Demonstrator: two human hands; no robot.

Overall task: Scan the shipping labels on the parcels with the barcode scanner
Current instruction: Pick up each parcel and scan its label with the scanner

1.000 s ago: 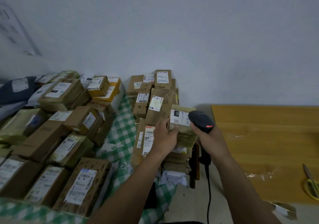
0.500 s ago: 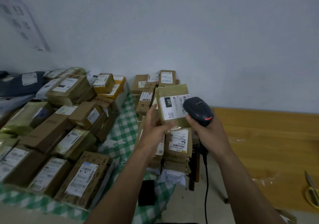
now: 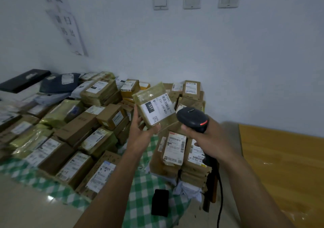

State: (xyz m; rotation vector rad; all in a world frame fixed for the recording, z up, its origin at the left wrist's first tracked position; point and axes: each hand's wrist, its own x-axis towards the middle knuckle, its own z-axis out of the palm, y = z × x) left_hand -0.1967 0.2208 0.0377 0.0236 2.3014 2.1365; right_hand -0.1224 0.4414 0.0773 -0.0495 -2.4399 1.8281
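The left grip holds a taped brown parcel tilted, its white label facing up. Just right of it, the right grip clasps a black barcode scanner with a red light showing. Below both grips, labelled parcels lie stacked on a green checked cloth.
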